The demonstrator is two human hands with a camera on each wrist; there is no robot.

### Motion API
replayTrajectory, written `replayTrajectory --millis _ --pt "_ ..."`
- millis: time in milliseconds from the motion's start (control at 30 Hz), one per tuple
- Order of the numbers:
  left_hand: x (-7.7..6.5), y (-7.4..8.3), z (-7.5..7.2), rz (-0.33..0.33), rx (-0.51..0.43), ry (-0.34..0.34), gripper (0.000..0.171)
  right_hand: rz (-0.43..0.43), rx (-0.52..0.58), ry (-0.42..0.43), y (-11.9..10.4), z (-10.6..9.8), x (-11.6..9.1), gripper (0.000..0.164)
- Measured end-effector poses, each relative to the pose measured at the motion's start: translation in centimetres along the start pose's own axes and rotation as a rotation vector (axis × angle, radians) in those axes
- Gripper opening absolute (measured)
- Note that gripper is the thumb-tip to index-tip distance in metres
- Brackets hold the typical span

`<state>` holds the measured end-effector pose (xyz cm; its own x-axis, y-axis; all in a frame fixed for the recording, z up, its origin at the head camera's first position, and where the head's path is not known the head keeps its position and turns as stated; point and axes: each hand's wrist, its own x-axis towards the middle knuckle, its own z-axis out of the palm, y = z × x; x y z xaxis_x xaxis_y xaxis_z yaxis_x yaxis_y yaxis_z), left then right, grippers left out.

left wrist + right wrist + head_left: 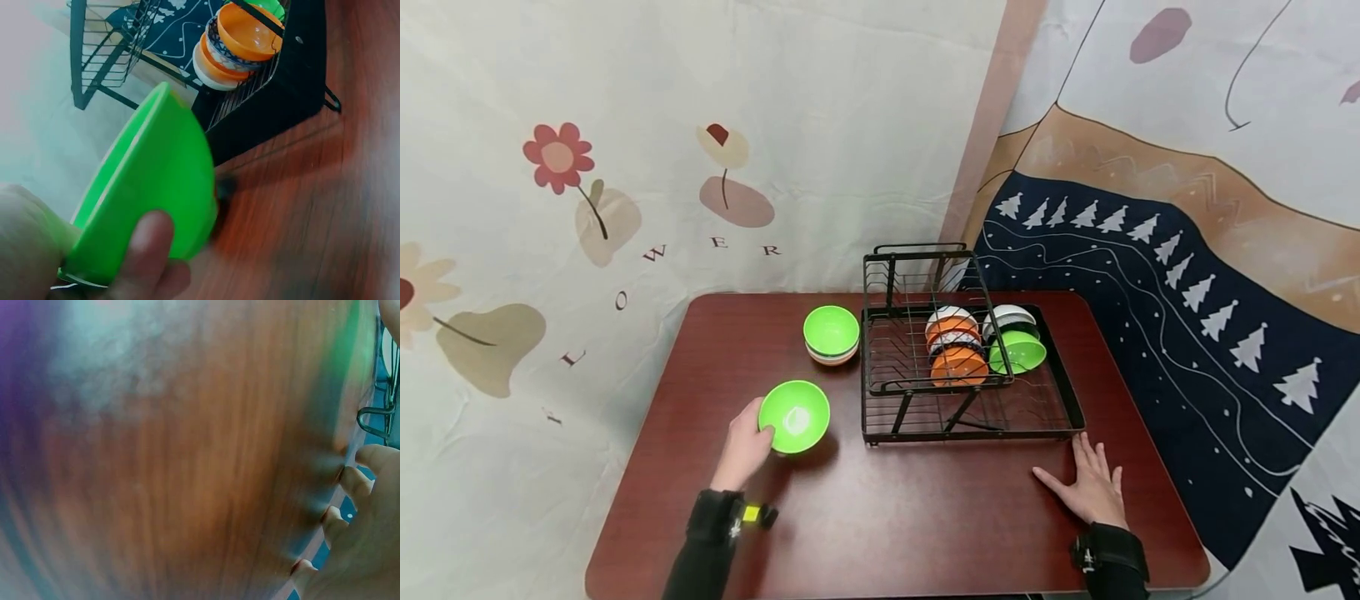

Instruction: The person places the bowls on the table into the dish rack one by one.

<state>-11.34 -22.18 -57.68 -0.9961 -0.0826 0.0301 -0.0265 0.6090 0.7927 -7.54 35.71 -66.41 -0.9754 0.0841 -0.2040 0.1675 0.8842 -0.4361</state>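
My left hand (pixel 743 446) grips the rim of a green bowl (pixel 793 417), with the thumb inside the rim in the head view. In the left wrist view, fingers (pixel 150 244) curl against the outer wall of the green bowl (pixel 169 169), which tilts over the dark red table. My right hand (pixel 1092 490) rests on the table with its fingers spread, fingertips right at the front right corner of a black dish rack (pixel 970 435). In the right wrist view, that hand's fingers (pixel 359 484) lie on the wood, holding nothing.
Behind the held bowl stands a short stack of bowls (pixel 831 329), green on top. Inside the two-tier rack, orange and patterned bowls (pixel 958 367) lean in one row, a green bowl (pixel 1018 352) fronting another. A printed cloth (pixel 850 150) hangs behind the table (pixel 910 517).
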Motion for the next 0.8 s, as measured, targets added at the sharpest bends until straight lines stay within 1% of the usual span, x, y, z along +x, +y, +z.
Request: replayTrajectory --millis 100,167,233,300,433,500,533,600,667,800 --pt "-1.3 0.1 -0.6 0.021 0.023 0.0 0.044 0.002 -0.009 0.004 0.1 0.1 0.0 0.119" --pt "-2.0 0.3 -0.2 0.043 0.027 -0.01 0.045 -0.001 -0.007 0.011 0.1 0.0 0.0 0.118" --pt "-2.7 0.7 0.8 0.069 0.031 -0.03 0.048 0.0 -0.005 0.015 0.2 -0.1 -0.1 0.118" --pt "-3.3 1.4 2.3 0.104 0.038 -0.064 0.05 0.004 -0.005 0.019 0.3 -0.2 -0.1 0.118" --pt "-4.3 3.3 5.5 0.133 0.016 -0.195 0.051 0.012 -0.009 0.018 0.4 -0.3 -0.2 0.119" --pt "-4.7 4.2 6.7 0.139 0.0 -0.257 0.051 0.011 -0.009 0.017 0.4 -0.2 -0.2 0.119" --pt "-4.8 4.5 7.2 0.137 -0.01 -0.282 0.051 0.009 -0.007 0.017 0.4 -0.2 -0.1 0.119" --pt "-5.0 4.9 7.9 0.145 -0.012 -0.307 0.05 0.005 -0.002 0.016 0.3 -0.2 -0.1 0.119" --pt "-5.1 5.1 8.3 0.157 -0.003 -0.311 0.05 0.005 0.004 0.014 0.2 -0.1 -0.1 0.119" --pt "-5.2 5.0 8.5 0.161 0.004 -0.313 0.051 0.014 0.021 -0.004 -0.2 -0.4 -0.1 0.115"
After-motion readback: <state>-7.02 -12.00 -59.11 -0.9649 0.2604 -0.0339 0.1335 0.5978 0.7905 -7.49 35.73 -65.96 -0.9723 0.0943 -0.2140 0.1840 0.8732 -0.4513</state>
